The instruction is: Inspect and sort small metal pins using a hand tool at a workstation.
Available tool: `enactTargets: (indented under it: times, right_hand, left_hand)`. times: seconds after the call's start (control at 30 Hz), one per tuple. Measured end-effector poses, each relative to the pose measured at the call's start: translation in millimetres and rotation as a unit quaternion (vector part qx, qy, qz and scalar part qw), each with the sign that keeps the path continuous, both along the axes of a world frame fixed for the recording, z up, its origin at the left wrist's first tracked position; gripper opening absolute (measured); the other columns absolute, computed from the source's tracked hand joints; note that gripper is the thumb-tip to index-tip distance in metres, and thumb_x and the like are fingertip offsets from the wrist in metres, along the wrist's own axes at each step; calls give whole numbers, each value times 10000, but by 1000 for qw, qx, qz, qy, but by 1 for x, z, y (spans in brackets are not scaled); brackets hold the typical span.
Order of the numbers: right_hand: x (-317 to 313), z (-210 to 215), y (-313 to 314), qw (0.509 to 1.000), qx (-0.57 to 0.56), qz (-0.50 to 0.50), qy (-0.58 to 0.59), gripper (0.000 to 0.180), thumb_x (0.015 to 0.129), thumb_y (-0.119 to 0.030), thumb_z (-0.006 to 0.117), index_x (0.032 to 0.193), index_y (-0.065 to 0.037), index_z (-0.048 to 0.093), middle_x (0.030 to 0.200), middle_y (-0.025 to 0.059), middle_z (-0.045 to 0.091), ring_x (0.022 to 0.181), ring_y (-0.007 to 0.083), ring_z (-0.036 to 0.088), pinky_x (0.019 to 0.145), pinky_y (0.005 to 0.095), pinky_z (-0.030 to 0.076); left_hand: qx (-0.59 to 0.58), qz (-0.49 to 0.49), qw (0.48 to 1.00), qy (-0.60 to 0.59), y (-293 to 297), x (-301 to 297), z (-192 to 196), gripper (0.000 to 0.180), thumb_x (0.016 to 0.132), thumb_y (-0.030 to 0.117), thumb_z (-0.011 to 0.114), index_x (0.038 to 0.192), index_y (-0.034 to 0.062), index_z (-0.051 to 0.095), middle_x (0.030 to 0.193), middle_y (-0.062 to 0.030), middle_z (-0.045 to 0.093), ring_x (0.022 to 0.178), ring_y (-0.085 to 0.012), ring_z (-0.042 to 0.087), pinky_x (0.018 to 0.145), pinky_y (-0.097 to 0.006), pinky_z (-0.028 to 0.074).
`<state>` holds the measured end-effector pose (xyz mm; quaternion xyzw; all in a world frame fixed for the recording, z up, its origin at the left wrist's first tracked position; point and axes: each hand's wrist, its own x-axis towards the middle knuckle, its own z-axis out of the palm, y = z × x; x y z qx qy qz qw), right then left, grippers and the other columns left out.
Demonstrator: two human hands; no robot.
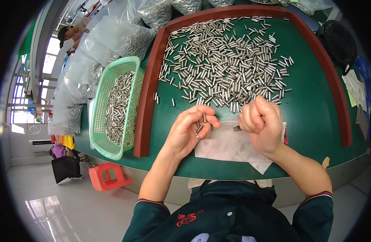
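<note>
My left hand (190,128) is half curled, palm up, over the near part of the green table (310,109). Its fingers close around a few small metal pins (199,129). To the right, my right hand (260,123) makes a fist above a whitish, stained cloth (221,147). A dark, flat tip (237,128) shows at the left side of this fist; the rest of it is hidden. Just beyond both hands spreads a big pile of shiny cylindrical metal pins (230,60).
A dark red wooden rim (147,109) borders the table. On its left stands a pale green basket (97,125) of pins, beside clear bags (113,38) of pins. A black fan (338,40) sits at right, a red stool (109,177) on the floor. Another person (74,32) is at far left.
</note>
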<state>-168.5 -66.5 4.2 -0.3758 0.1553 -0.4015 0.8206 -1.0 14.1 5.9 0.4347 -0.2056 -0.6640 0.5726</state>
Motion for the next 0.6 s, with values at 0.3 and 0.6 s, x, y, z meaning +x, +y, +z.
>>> enactTargets:
  times: [0.3,0.6]
  right_hand:
    - [0,-2,0,1000,1,4,-2,430,877,-196,333,468,-86,259,426,-8,275,411,77,224,402,234,190]
    - [-1,-11,-1,994,-49,-52,82,451,896,-230,325,470,-86,301,438,-3,291,413,94,250,416,258,219]
  left_hand:
    - [-41,122,841,-526,1,-3,-4,61,730,43,632,721,14,579,510,32,365,469,-27,331,427,-195,257]
    - [-76,85,651,-750,-18,-24,-13,113,681,71,663,732,2,588,553,-93,528,427,-154,453,416,-274,369]
